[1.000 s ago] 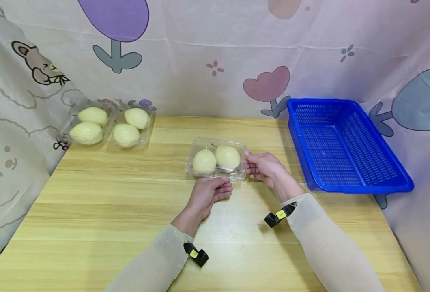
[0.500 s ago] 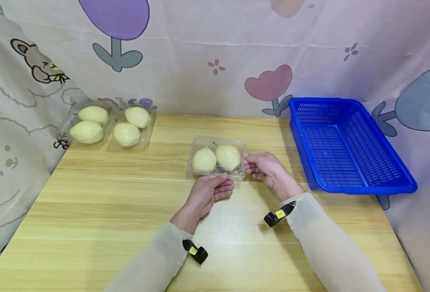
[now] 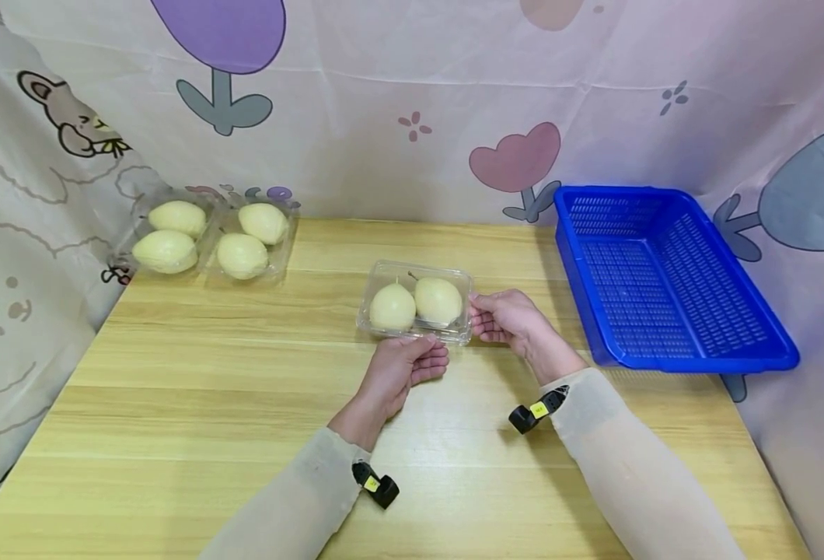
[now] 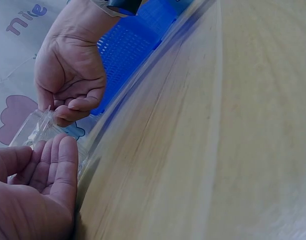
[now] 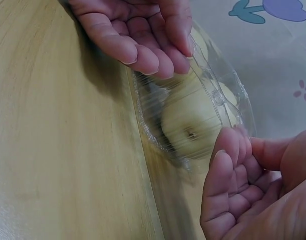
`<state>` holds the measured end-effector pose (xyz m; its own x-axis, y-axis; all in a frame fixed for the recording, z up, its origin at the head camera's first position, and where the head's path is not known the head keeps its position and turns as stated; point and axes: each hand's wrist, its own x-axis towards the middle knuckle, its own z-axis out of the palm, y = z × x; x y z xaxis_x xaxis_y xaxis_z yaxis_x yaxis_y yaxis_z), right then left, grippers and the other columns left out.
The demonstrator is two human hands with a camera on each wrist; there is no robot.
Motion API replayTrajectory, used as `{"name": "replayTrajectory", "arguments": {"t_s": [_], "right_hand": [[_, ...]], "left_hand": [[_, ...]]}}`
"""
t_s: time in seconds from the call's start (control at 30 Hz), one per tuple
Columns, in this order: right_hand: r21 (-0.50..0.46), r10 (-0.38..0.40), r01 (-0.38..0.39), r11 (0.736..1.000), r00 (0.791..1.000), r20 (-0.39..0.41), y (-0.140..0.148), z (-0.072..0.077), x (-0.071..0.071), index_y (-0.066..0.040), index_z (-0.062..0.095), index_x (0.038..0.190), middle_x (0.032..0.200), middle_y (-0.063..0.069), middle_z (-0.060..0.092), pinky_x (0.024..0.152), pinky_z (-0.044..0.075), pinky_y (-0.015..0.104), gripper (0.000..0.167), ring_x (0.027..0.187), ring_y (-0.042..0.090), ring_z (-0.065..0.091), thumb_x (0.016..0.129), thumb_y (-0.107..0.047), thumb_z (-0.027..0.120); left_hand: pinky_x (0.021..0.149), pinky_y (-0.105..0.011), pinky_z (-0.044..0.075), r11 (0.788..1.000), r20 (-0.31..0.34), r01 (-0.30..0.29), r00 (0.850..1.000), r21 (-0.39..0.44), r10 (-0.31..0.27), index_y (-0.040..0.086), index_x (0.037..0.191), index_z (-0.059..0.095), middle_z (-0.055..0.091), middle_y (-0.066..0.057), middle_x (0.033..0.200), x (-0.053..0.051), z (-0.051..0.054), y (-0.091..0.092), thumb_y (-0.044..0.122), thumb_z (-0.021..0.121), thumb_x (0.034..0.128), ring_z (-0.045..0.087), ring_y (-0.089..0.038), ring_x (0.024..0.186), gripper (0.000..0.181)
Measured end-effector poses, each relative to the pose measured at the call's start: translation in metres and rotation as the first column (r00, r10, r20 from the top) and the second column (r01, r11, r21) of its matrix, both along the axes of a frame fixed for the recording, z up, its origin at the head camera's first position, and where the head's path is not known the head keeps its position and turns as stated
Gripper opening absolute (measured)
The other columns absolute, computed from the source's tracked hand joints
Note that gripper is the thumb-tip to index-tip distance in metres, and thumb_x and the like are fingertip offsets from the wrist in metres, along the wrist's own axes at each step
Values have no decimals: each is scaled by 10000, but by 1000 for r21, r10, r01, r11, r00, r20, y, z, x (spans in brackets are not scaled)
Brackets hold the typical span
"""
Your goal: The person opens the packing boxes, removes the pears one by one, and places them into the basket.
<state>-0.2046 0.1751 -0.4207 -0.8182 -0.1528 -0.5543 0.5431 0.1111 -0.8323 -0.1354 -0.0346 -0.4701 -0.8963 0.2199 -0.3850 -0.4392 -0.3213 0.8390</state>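
Note:
A clear plastic clamshell box (image 3: 419,268) holding two pale yellow pears (image 3: 392,307) lies on the wooden table. My left hand (image 3: 401,369) pinches the box's front rim between thumb and fingers. At the right end, my right hand (image 3: 513,323) pinches the rim, its other fingers loosely curled. The right wrist view shows the lid rim (image 5: 220,102) between both hands and a pear (image 5: 190,120) through the ribbed plastic. In the left wrist view, my left hand (image 4: 40,185) hides most of the box.
Two more clear boxes, each with two pears (image 3: 165,251) (image 3: 242,257), stand side by side at the back left. A blue perforated plastic basket (image 3: 664,288) stands at the right. A printed cloth (image 3: 370,155) hangs behind the table (image 3: 230,428).

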Motion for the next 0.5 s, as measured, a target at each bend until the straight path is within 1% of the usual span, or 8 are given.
{"name": "replayTrajectory", "arguments": {"t_s": [0.13,0.23,0.37,0.5], "right_hand": [[13,6,-6,1000,1000,-8,0,1,0,-54,707,888,678,-19,695,590,560,205,293,600,85,653,1094,-223,587],[40,15,-15,999,1000,-10,-1,1,1,-90,712,845,670,-38,686,573,510,200,317,595,76,634,1095,-235,582],[67,22,-22,998,1000,-9,0,2,1,-132,714,788,657,-59,669,551,430,210,356,588,70,603,1095,-253,578],[62,20,-19,998,1000,-4,-1,2,0,-146,705,751,642,-62,656,532,413,207,387,569,66,586,1098,-252,567]], "left_hand": [[816,-287,659,1000,-5,4,1000,-19,-4,-123,1209,696,781,-156,1013,0,0,0,113,607,1070,769,-152,825,288],[815,-284,658,1000,-4,8,1000,-25,-9,-121,1211,699,781,-166,1022,1,0,0,111,612,1068,769,-150,823,286],[810,-282,658,1000,-3,15,1000,-22,-15,-127,1221,696,784,-166,1021,1,1,0,104,610,1068,770,-146,819,290],[804,-282,659,1000,5,18,1000,-19,-18,-127,1222,695,787,-150,1006,1,3,0,105,608,1068,772,-147,817,292]]}}
